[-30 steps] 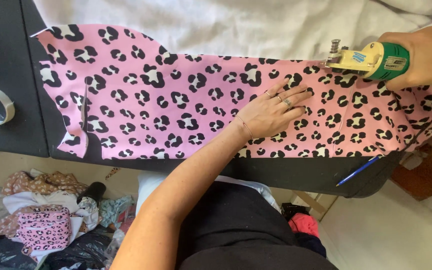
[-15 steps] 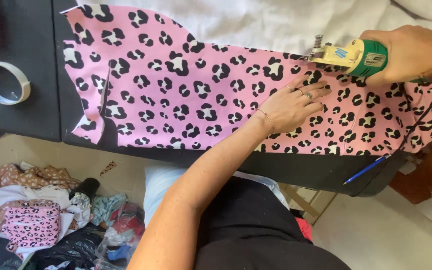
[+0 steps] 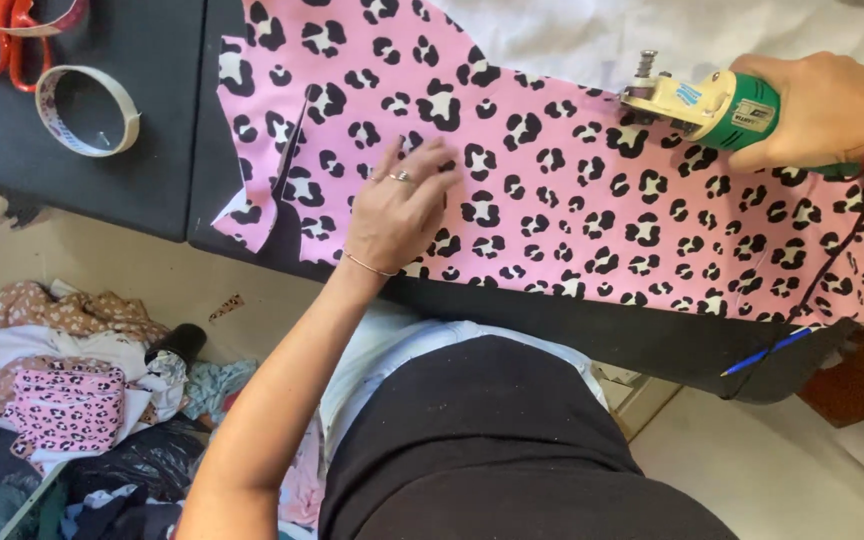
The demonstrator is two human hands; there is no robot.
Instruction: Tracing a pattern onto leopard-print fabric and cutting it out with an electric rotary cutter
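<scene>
Pink fabric with a black-and-white leopard print [image 3: 572, 190] lies spread over a black table [image 3: 122, 170]. My left hand [image 3: 397, 210] rests flat on the fabric near its left part, fingers spread, a ring and a thin bracelet on it. My right hand [image 3: 832, 110] grips a green and cream electric fabric cutter [image 3: 707, 100] at the fabric's upper edge, where white cloth [image 3: 592, 40] lies beyond. A dark cord [image 3: 832, 270] runs from the cutter down across the fabric.
Orange-handled scissors [image 3: 2, 35] and a roll of tape [image 3: 87, 110] lie on the table at the upper left. A blue pen [image 3: 772, 350] pokes out at the table's front edge. Heaps of fabric scraps [image 3: 62, 400] cover the floor at the lower left.
My left hand has slid to the left across the fabric, away from the cutter. The view has shifted, bringing the scissors into sight. My right hand still holds the cutter.
</scene>
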